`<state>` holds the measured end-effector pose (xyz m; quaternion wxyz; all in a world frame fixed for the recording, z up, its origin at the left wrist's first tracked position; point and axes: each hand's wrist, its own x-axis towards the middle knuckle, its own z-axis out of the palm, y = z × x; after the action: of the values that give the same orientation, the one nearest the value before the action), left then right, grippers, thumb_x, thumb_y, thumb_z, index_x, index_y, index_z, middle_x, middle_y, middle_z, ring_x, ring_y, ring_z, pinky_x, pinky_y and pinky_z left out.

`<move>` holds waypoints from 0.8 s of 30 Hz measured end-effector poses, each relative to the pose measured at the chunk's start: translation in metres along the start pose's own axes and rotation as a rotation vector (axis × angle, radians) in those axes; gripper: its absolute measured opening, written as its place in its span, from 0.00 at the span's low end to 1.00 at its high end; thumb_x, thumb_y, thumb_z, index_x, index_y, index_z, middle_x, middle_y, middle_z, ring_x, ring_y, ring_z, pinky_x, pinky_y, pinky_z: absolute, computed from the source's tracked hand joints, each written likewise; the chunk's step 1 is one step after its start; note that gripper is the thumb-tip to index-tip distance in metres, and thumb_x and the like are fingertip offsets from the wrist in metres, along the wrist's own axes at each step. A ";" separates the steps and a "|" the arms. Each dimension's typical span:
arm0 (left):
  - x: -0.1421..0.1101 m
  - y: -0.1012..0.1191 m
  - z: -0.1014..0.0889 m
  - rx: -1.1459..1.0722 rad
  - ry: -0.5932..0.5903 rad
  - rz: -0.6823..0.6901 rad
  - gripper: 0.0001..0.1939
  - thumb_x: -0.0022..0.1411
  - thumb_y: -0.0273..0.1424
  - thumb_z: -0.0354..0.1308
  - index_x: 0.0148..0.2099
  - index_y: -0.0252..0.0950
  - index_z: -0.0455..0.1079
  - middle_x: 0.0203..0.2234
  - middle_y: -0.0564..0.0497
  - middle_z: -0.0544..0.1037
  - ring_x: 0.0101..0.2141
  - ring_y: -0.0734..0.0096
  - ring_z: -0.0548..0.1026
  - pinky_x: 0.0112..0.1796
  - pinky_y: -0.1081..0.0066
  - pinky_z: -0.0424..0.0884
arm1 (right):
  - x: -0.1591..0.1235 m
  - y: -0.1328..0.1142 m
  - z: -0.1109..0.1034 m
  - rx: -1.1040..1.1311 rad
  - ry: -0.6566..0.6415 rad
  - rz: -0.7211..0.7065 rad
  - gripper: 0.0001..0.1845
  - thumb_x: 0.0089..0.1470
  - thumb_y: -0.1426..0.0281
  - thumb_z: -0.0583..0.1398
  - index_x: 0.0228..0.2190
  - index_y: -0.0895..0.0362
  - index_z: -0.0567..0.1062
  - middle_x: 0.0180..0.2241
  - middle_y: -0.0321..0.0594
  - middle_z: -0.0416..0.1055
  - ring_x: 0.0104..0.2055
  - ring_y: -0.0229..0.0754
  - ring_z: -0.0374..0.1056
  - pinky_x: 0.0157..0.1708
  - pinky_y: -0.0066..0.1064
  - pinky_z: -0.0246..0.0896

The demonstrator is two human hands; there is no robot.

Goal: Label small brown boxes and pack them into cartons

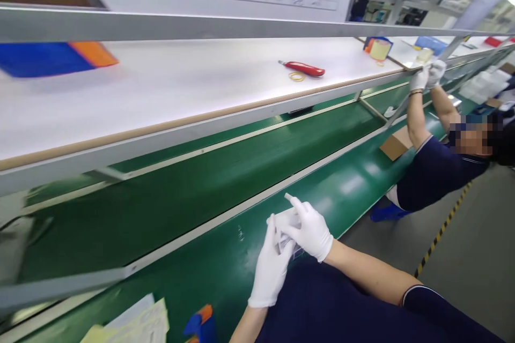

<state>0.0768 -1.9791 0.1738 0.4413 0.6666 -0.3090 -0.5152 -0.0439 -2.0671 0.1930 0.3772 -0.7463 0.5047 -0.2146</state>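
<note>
My left hand [273, 265] and my right hand [309, 228], both in white gloves, come together over the near edge of the green bench. Between them is a small whitish, partly see-through piece with dark lines [285, 243]. The gloves cover much of it, and its kind cannot be made out. My left fingers and thumb close on its left and lower side. My right thumb and fingers grip it from above, with the index finger reaching out past it.
A red-handled cutter [303, 68] and a yellow rubber band [296, 76] lie on the white shelf. Papers [137, 324] and a blue-orange item [201, 324] are at the lower left. A co-worker [438, 171] reaches to the shelf at right, near a cardboard box [396, 143].
</note>
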 end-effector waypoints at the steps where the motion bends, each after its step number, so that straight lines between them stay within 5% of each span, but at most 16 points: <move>1: 0.001 -0.001 0.000 -0.050 -0.018 -0.004 0.49 0.65 0.44 0.63 0.77 0.51 0.37 0.72 0.50 0.57 0.69 0.55 0.59 0.67 0.56 0.57 | 0.001 0.003 -0.002 -0.013 0.009 -0.001 0.45 0.51 0.67 0.65 0.68 0.39 0.58 0.43 0.38 0.70 0.43 0.45 0.70 0.46 0.40 0.72; 5: 0.004 -0.003 -0.001 -0.148 -0.067 -0.044 0.52 0.63 0.47 0.65 0.77 0.54 0.36 0.69 0.48 0.63 0.65 0.54 0.66 0.62 0.55 0.67 | 0.003 0.023 -0.013 -0.021 0.090 -0.018 0.38 0.53 0.71 0.61 0.65 0.45 0.63 0.43 0.40 0.69 0.41 0.43 0.69 0.46 0.40 0.71; 8: 0.006 -0.004 -0.003 -0.152 -0.054 -0.068 0.54 0.61 0.47 0.66 0.77 0.53 0.36 0.67 0.46 0.67 0.63 0.52 0.69 0.61 0.53 0.69 | 0.000 0.033 -0.028 0.139 0.134 0.017 0.21 0.54 0.71 0.60 0.50 0.53 0.76 0.43 0.42 0.71 0.40 0.40 0.70 0.43 0.36 0.70; 11: 0.006 -0.005 -0.004 -0.186 -0.078 -0.031 0.55 0.61 0.46 0.67 0.77 0.48 0.34 0.66 0.43 0.69 0.62 0.52 0.71 0.61 0.53 0.68 | -0.004 0.033 -0.045 0.327 0.039 0.105 0.07 0.57 0.67 0.59 0.36 0.55 0.76 0.38 0.39 0.74 0.38 0.39 0.71 0.42 0.34 0.69; 16: 0.009 -0.009 -0.005 -0.190 -0.122 0.049 0.53 0.63 0.41 0.65 0.78 0.43 0.36 0.64 0.42 0.71 0.59 0.55 0.73 0.62 0.55 0.67 | -0.008 0.025 -0.052 0.397 -0.156 0.173 0.08 0.61 0.65 0.56 0.34 0.53 0.72 0.24 0.29 0.70 0.29 0.37 0.68 0.36 0.31 0.64; 24: 0.007 -0.012 -0.009 -0.051 -0.137 0.094 0.46 0.65 0.37 0.62 0.77 0.41 0.41 0.63 0.45 0.72 0.59 0.56 0.73 0.61 0.57 0.67 | -0.007 0.019 -0.026 0.222 -0.137 0.138 0.09 0.60 0.65 0.56 0.31 0.53 0.74 0.28 0.33 0.75 0.30 0.39 0.70 0.35 0.31 0.62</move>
<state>0.0865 -1.9780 0.1611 0.4597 0.6031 -0.3563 -0.5459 -0.0765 -2.0733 0.1948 0.5050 -0.6763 0.5010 -0.1911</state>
